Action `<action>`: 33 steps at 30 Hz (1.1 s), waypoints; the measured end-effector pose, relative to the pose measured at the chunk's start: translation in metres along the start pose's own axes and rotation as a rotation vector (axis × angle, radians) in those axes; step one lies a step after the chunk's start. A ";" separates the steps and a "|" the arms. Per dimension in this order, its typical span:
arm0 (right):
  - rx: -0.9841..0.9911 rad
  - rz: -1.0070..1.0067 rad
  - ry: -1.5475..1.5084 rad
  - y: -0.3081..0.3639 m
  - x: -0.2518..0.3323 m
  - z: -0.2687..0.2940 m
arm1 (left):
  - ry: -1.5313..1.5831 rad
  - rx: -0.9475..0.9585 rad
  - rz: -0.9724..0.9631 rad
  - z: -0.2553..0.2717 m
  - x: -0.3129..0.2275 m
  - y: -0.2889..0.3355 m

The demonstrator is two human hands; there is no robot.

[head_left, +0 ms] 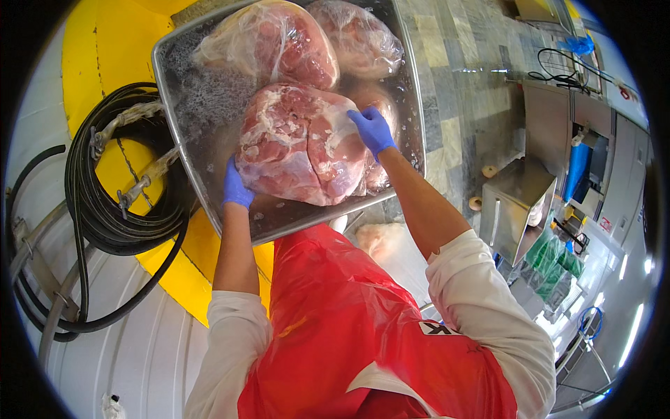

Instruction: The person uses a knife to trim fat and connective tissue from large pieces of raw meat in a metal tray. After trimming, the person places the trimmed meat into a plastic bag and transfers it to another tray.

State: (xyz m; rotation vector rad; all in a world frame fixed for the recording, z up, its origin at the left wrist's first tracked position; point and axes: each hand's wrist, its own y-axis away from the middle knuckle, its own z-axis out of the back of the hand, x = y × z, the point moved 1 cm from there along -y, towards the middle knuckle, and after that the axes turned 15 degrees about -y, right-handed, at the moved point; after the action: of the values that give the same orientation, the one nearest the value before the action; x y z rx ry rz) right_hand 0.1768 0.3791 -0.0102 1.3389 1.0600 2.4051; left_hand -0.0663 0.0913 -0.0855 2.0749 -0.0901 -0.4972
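Note:
A large piece of raw meat (300, 143), pink-red with white fat and wet all over, lies tilted at the near side of a deep metal tub (421, 105). Blue gloves cover both my hands. My left hand (238, 185) grips the meat's lower left edge, its fingertips hidden beneath it. On the upper right edge, my right hand (374, 131) holds it with the thumb side on top. Behind it in the tub are a plastic-wrapped piece of meat (279, 42) and another wrapped piece (359, 42). One more piece (384, 105) shows partly beside my right hand.
Foamy water (209, 91) fills the tub's left part. A coiled black hose (84, 174) hangs left, by metal valves (139, 185) and a yellow panel (91, 49). A metal box (516, 209) stands right on the tiled floor (460, 91). Pale meat (380, 241) lies below the tub.

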 end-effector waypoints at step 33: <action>-0.112 -0.094 -1.220 0.237 -0.148 0.279 | -0.842 0.132 -0.073 -0.294 0.089 0.130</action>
State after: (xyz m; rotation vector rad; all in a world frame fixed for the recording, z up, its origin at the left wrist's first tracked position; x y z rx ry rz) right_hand 0.5251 0.2747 0.1433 2.1135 0.5581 1.0895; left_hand 0.1454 0.2362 0.1281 1.8634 -0.5499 -1.4113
